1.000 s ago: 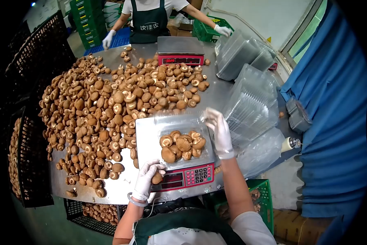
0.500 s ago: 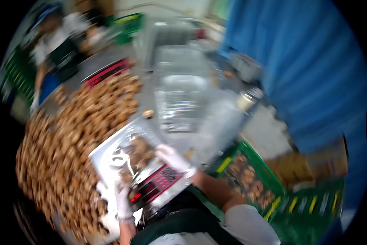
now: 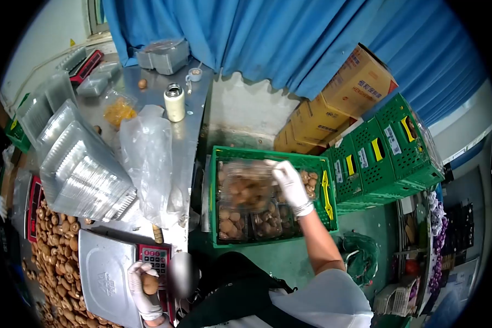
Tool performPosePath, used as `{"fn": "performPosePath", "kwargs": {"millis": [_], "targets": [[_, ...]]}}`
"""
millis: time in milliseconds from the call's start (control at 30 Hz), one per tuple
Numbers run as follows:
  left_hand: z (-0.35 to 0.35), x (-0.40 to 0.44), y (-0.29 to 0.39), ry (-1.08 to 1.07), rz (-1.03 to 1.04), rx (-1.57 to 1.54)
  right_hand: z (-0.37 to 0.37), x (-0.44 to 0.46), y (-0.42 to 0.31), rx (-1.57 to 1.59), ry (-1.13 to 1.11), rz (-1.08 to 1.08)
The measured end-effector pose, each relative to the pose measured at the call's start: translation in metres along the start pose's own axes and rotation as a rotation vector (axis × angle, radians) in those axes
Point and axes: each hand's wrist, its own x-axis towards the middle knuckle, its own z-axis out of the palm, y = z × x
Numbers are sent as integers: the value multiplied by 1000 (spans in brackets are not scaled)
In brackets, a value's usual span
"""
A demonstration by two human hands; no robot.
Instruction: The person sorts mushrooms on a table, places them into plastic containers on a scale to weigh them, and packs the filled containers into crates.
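Head: extended right hand (image 3: 290, 187) holds pack (image 3: 247, 186) over crate (image 3: 257, 153).

Two gloved hands: one right hand (image 3: 292, 188), one left hand (image 3: 141, 287). The left has one mushroom (image 3: 150, 283); the right has one pack (image 3: 248, 186). Below that pack, one open crate (image 3: 268, 242) contains at least three others; overlap prevents a full count. Beyond it are three stacked crates (image 3: 410, 153) with yellow handles and at least two cartons (image 3: 358, 79). Toward the counter's (image 3: 188, 123) curtain-side edge: one bottle (image 3: 174, 103), one cup (image 3: 193, 75), one brown round item (image 3: 142, 83). One scale (image 3: 108, 276) sits by the near edge; the heaped mushrooms (image 3: 60, 262) are too many to number.
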Motion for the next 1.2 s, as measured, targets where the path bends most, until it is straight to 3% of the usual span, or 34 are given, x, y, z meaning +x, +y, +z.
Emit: {"fn": "performPosePath", "kwargs": {"millis": [67,100,133,167,233,267,333,433,500,567,667,800,867,967,1067,1200], "targets": [[-19,13,-19,-92,-97,-488,-52,-9,29,-161,77,137],[-6,10,-11,28,-124,-467,-76,-18,40,-365,55,146],[-2,9,-5,-76,-118,-511,-96,-24,66,-235,30,371],[4,7,1,-67,-159,-571,-116,-32,111,-230,56,302],[10,4,6,-107,-138,-693,-132,-38,159,-555,49,333],[14,2,12,-95,-140,-719,-129,-32,177,-829,95,269],[12,-2,11,-71,-114,-845,-80,4,128,-771,32,77],[7,-9,10,-20,-43,-942,28,68,16,-747,-111,-442],[-7,-17,0,-9,15,-1020,97,95,-59,-483,-211,-682],[-17,-37,3,30,104,-874,162,104,-128,-355,-271,-798],[-30,-73,-4,190,168,-791,258,89,-214,-320,-132,-1244],[-63,-139,-35,394,360,-825,337,113,-212,-466,-336,-1460],[-72,-175,-54,595,453,-879,339,116,-222,-572,-504,-1285],[-88,-217,-102,931,591,-1017,340,130,-235,-414,-681,-1122],[-84,-243,-124,1083,651,-1064,339,148,-254,-303,-984,-888],[-81,-246,-121,1041,706,-938,351,170,-258,-249,-1104,-722]]}}
